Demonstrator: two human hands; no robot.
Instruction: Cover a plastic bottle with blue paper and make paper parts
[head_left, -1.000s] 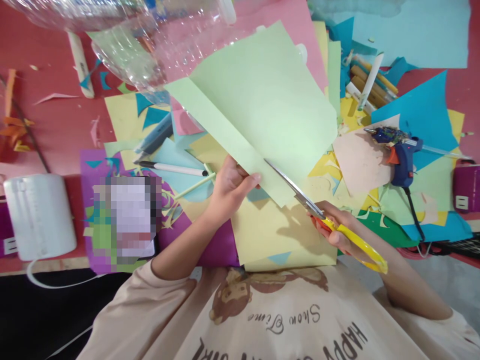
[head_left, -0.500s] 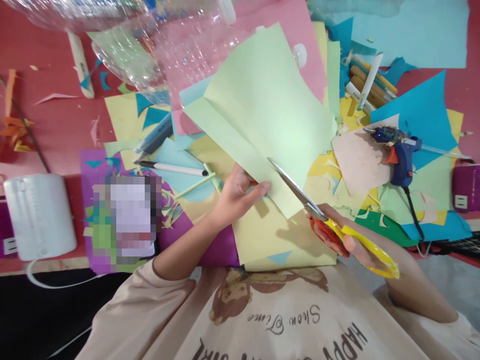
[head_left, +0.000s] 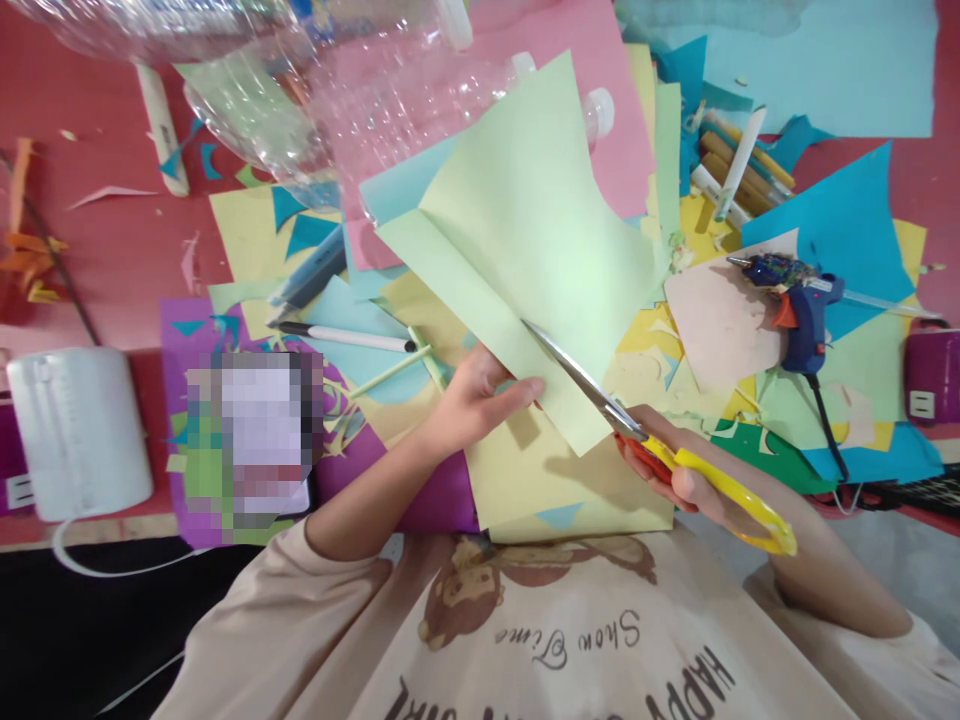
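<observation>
My left hand (head_left: 491, 395) pinches the near left edge of a light green sheet of paper (head_left: 547, 190), thumb on top and the other fingers mostly hidden beneath. The sheet is raised and bent, with a fold line running along its left side. In my right hand (head_left: 664, 465) is a pair of scissors (head_left: 619, 415) with yellow and red handles. The metal blades lie across the sheet near the fold line and point up and to the left. Whether the lower blade is under the paper I cannot fully see.
Clear plastic bottles (head_left: 405, 100) lie at the back. A blue glue gun (head_left: 810, 315) rests on paper at the right, near several markers (head_left: 739, 165). A black-and-white pen (head_left: 345, 336), a blurred-out phone (head_left: 262, 430) and a white box-shaped device (head_left: 81, 432) are at the left. Paper scraps surround them.
The green sheet has shifted and tilted slightly, its near corner coming a little lower. The scissors have moved slightly left along it. My left hand has shifted a little downward with the paper.
</observation>
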